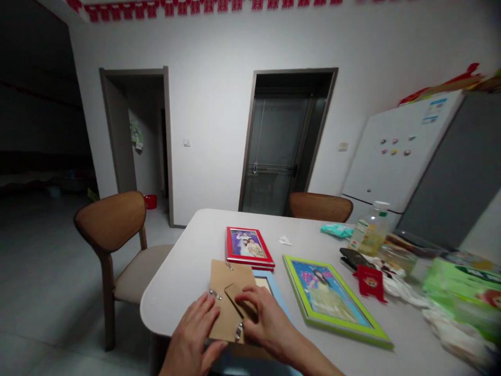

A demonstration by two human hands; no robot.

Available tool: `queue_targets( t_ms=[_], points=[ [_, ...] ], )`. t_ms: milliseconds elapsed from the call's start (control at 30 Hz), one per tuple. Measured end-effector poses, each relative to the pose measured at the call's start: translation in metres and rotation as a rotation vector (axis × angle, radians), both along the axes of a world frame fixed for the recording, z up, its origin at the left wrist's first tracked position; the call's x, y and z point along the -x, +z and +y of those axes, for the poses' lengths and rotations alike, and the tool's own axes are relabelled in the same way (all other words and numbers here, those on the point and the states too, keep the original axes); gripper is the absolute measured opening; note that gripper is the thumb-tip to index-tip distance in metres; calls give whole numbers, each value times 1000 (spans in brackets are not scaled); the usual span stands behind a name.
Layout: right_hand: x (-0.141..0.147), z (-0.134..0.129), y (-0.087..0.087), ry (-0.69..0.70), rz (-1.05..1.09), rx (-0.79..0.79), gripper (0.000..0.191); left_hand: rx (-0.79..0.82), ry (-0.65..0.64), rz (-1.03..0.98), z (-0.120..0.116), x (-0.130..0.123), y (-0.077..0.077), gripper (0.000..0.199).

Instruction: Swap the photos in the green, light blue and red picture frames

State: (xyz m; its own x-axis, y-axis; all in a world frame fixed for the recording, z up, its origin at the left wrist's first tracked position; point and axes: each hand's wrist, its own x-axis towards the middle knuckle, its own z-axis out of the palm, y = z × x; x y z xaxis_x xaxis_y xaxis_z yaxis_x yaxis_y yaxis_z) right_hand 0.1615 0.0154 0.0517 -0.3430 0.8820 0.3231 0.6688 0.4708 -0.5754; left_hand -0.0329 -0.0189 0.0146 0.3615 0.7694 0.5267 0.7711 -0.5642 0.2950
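Observation:
A brown picture-frame backing board [224,328] with small metal clips lies tilted in front of me, partly over a light-blue picture frame [274,292]. My left hand [195,326] rests on the board's left side, fingers stretched out and thumb apart near its lower edge. The fingers of my right hand [266,321] are bent and closed at the board's right side, by a slanting dark slit. What lies under those fingertips is partly hidden. Just beyond the board is a red picture frame [250,259] with a photo. To the right lies a lime-green picture frame [313,318], photo side up.
On the white table [183,261] are a crumpled tissue [285,241], a teal packet [336,230], a bottle [370,230], a dark phone-like object [354,258], a red booklet [370,283] and a green tissue pack [462,292]. Chairs stand left [113,222] and behind [321,207].

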Motion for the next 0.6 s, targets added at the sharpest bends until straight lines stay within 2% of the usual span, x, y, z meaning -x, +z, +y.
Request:
queue_targets(
  t_ms=[133,300,467,600],
  points=[
    [-37,-7,-22,-44,-80,96,34,144,-99,10,-2,-34,-12,42],
    [-45,-6,-34,-74,-167,144,36,243,-102,-10,-3,-44,-16,38],
    [-40,2,-38,-74,-227,102,36,332,-76,46,-4,-49,-6,32],
    [-37,4,-40,-61,-268,26,30,437,-57,103,-4,-60,4,39]
  ],
)
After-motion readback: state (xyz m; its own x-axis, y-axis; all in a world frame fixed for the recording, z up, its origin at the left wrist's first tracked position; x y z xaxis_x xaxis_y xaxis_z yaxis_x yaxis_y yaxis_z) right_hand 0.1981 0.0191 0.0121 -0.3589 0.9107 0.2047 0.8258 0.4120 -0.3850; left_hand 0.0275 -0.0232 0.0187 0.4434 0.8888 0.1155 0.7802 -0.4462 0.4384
